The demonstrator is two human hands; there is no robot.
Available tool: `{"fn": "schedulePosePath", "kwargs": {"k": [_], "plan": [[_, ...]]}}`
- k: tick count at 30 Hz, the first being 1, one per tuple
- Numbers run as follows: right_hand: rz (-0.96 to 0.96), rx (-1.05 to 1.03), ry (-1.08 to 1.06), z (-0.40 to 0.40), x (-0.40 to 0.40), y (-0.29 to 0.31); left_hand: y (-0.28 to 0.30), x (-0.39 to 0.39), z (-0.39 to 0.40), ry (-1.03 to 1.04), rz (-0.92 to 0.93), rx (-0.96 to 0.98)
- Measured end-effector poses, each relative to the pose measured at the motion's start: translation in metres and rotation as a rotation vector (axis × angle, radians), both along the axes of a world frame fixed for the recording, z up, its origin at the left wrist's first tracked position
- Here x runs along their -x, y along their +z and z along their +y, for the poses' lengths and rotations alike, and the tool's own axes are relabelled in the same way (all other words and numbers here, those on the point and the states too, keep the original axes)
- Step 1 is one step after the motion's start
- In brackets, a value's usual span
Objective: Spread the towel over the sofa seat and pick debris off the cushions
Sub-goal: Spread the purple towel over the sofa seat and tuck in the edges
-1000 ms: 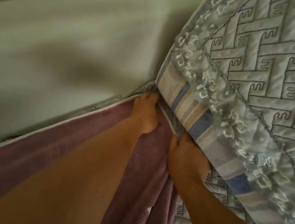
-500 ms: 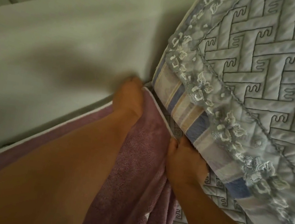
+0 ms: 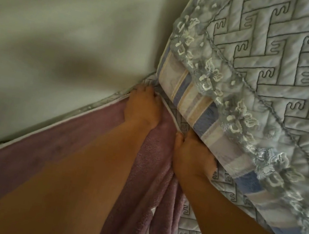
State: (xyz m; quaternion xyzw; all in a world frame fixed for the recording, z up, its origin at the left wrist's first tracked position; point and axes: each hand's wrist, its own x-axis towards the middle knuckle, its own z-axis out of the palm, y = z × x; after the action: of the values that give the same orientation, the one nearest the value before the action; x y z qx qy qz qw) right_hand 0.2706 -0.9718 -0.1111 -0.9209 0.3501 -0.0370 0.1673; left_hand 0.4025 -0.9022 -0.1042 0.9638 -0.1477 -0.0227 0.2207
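The left hand presses the towel corner flat into the sofa's back corner, fingers extended and grasping nothing; the right hand lifts the cushion clear, its grip hidden.

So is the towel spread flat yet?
Partly: the towel lies flat along the left, but is bunched in folds between the hands.
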Motion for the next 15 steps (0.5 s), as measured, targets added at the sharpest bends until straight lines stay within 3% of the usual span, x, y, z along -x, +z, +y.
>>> {"fn": "schedulePosePath", "kwargs": {"k": [6, 10, 15], "plan": [[0.052, -0.049, -0.047, 0.004, 0.002, 0.007, 0.007, 0.038, 0.02, -0.141, 0.142, -0.174], [0.042, -0.134, -0.011, 0.005, 0.011, 0.016, 0.021, 0.093, 0.041, -0.19, 0.075, -0.032], [-0.021, -0.347, -0.1, 0.014, 0.046, 0.039, 0.038, 0.167, 0.069, -0.246, 0.182, 0.097]]}}
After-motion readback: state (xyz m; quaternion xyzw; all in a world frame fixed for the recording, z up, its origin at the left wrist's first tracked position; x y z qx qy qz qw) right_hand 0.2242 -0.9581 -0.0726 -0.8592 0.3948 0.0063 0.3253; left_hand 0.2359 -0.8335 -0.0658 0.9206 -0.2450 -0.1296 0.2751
